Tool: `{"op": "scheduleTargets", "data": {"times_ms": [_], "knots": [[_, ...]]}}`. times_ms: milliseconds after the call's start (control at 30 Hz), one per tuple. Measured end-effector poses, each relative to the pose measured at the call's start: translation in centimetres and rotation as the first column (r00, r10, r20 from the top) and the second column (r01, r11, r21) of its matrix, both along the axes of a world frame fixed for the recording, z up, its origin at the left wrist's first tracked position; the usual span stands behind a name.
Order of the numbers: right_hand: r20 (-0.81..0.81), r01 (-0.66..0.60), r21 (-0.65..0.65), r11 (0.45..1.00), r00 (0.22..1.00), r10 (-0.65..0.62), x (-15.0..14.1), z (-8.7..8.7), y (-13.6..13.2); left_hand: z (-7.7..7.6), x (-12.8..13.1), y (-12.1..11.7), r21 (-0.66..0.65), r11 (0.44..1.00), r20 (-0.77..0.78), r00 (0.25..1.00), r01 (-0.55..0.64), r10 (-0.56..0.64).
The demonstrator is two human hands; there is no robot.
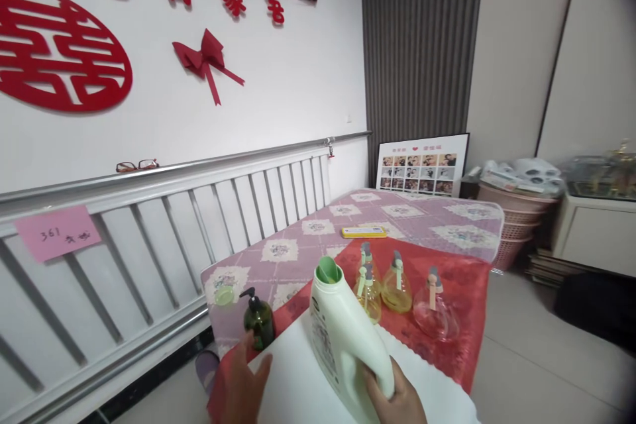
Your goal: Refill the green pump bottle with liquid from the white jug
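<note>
Gripping jug by its handle in head view: right hand wrapped round, jug uncapped at table's near side; left hand half open, seemingly empty, by pump bottle. I'd support the base, keep spout up against spills

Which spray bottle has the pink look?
The rightmost spray bottle on the red cloth: pink-looking body and peach trigger, whereas the others look yellow.

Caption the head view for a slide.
Right hand grips a pale green jug by its handle, left hand open near a dark pump bottle, clear bottles on red cloth beyond.
</note>
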State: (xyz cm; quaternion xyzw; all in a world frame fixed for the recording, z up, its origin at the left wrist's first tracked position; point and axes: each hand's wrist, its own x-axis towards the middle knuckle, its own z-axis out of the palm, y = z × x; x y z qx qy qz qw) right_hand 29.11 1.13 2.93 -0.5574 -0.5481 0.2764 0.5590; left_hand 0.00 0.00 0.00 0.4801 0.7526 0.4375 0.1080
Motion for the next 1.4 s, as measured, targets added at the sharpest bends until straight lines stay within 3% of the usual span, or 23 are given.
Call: {"op": "scheduleTargets", "data": {"times_ms": [100, 233, 400, 533, 667, 767, 867, 1000, 1133, 1233, 1400], "knots": [[0.032, -0.046, -0.024, 0.999, 0.998, 0.047, 0.3, -0.3, 0.3, 0.3, -2.3, 3.7, 0.021, 0.995, -0.032, 0.994, -0.102, 0.103], [0.077, -0.066, -0.026, 0.997, 0.995, 0.068, 0.9, -0.8, 0.8, -0.3, -3.3, 7.1, 0.006, 0.995, -0.071, 0.993, -0.098, 0.099], [0.07, -0.05, -0.008, 0.999, 0.996, 0.05, 0.9, -1.0, 0.8, -1.0, -3.0, 8.5, 0.014, 0.999, -0.08, 0.996, -0.046, 0.047], [0.092, -0.058, -0.006, 0.998, 0.994, 0.058, 0.9, -0.9, 0.7, 0.3, -3.0, 8.3, 0.038, 0.998, -0.051, 0.997, -0.048, 0.05], [0.098, -0.046, -0.036, 0.998, 0.994, 0.049, 0.7, -0.5, 0.5, 2.4, -1.8, 5.7, 0.065, 0.997, -0.022, 0.999, -0.039, 0.041], [0.09, -0.038, -0.022, 0.999, 0.995, 0.04, 0.4, 0.0, 0.3, 2.8, 1.1, 1.5, 0.028, 0.99, 0.071, 0.988, 0.135, -0.137], [0.079, -0.027, -0.004, 1.0, 0.997, 0.027, 0.2, 0.6, 0.0, 1.5, 5.2, -3.4, 0.035, 0.966, 0.197, 0.946, 0.255, -0.257], [0.083, -0.046, -0.001, 0.999, 0.995, 0.046, 0.0, 1.0, -0.3, -1.0, 10.2, -8.1, -0.015, 0.933, 0.206, 0.914, 0.36, -0.349], [0.089, -0.066, -0.019, 0.998, 0.994, 0.067, -0.1, 1.1, -0.8, -2.4, 12.8, -9.8, -0.096, 0.948, 0.096, 0.951, 0.302, -0.294], [0.089, -0.074, -0.032, 0.997, 0.993, 0.077, -0.2, 1.4, -1.3, -2.6, 13.4, -10.1, -0.061, 0.96, 0.01, 0.962, 0.274, -0.274], [0.063, -0.057, -0.026, 0.998, 0.996, 0.059, 0.3, 1.2, -3.4, -2.7, 13.5, -10.4, -0.001, 0.959, -0.008, 0.959, 0.283, -0.283]]}}
